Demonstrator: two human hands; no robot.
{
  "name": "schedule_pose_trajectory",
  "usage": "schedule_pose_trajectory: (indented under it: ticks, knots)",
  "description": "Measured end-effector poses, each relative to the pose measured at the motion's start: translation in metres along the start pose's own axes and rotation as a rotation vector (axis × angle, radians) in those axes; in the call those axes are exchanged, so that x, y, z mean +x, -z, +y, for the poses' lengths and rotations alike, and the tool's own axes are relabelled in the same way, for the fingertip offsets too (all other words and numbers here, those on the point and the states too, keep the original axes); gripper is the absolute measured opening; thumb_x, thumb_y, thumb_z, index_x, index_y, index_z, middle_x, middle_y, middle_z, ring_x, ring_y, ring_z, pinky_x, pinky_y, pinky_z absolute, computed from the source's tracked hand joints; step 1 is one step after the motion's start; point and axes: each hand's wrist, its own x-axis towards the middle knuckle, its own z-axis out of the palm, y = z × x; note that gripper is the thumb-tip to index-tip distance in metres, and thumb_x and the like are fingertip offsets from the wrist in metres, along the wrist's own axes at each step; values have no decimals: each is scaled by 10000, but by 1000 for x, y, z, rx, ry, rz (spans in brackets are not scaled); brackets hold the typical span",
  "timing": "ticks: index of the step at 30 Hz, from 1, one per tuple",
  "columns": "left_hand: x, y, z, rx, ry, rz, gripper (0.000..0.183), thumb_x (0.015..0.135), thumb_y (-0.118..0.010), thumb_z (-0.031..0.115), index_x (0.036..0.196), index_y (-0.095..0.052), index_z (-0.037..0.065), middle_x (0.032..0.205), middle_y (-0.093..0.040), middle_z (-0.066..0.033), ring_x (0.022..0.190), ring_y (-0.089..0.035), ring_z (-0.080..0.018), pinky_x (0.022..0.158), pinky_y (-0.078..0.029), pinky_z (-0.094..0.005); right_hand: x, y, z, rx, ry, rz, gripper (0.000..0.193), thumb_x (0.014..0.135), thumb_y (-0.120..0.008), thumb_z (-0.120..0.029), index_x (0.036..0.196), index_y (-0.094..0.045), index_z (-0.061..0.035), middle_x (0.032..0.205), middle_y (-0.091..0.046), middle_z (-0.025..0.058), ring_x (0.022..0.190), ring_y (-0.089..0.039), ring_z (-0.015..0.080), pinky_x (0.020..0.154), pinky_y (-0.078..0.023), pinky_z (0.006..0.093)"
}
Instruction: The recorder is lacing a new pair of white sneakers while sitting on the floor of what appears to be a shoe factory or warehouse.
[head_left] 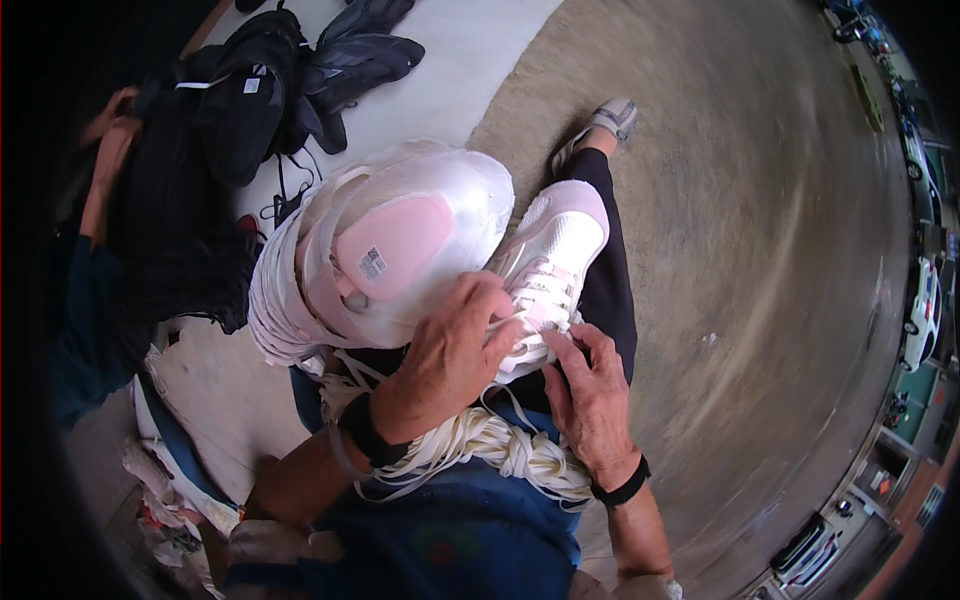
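A white shoe upper with a pink toe rests across my lap, its toe pointing away from me. White shoelace criss-crosses its front. My left hand is closed at the upper's left side, thumb and fingers pinching by the lace near the top eyelets. From the right, my right hand pinches the lace by the same eyelets, its fingertips close to the left ones. What lies between the fingertips is partly hidden. Below both hands, a thick bundle of loose white laces lies over my lap.
Left of the upper stands a stack of nested white and pink shoe uppers. Dark shoe uppers are heaped on a pale surface at the far left, beside another person's hands. Concrete floor stretches right, toward parked vehicles.
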Motion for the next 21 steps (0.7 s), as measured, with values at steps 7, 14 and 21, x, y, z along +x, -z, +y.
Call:
schedule_pose_trajectory:
  ticks: [7,14,21]
  knots:
    - [4,-7,-6,22,26,27,173,833,-683,12,924,-536,17,1052,-591,-191,924,-604,-387,794,-487,-398,-1,0,3,24,42,38,463,765,-723,0,1210,-617,-76,1157,-563,168,995,-585,335,854,-486,405]
    - [5,-10,-10,79,24,37,160,839,-678,39,908,-535,20,1060,-595,-198,907,-611,-375,739,-498,-392,-3,0,6,42,50,40,454,783,-703,-2,1222,-624,-90,1144,-579,173,1005,-594,344,869,-495,406]
    - [6,-12,-12,77,-21,76,159,839,-675,44,890,-526,19,1036,-601,-193,853,-623,-349,654,-503,-376,-5,3,4,92,27,38,404,805,-686,-37,1206,-633,-45,1157,-566,194,1016,-588,349,883,-491,405]
